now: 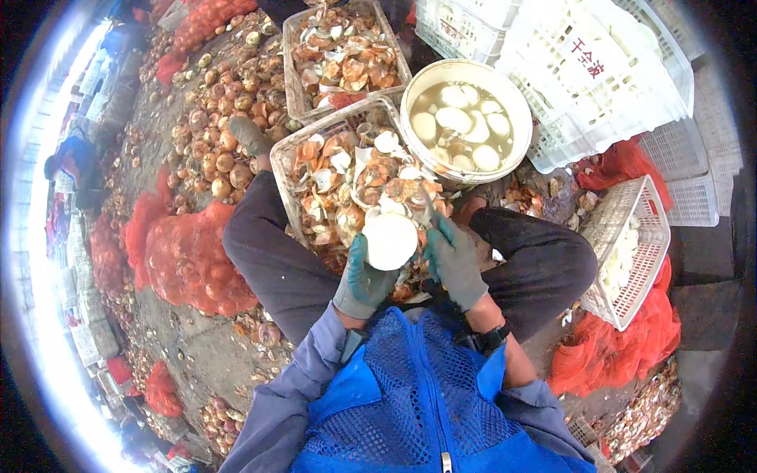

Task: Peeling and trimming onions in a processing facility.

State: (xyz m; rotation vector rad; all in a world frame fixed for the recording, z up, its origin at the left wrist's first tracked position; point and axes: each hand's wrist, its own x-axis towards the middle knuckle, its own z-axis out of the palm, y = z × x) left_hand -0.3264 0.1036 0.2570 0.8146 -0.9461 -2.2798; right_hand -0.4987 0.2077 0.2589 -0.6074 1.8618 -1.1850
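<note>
Nearest us: left hand (367, 280) closed round a large white onion (390, 242), above the crate between the knees; no brown skin shows on the side we can see. Right hand (456, 260) is curled round what looks like a knife (426, 201), blade just beside the onion.

Just beyond, the skin-filled crate (277, 169) points to many onions done, we judge. Right of the legs, a white basket (639, 280) holds pale pieces, too washed out for us to identify.

Farther, peeled onions (453, 120) sit in liquid in a white bucket (407, 106). Plenty left: brown-skinned loose onions (225, 163) and a full red mesh sack (197, 260) on the left. Farthest, we note a second crate (292, 47) of skins.
</note>
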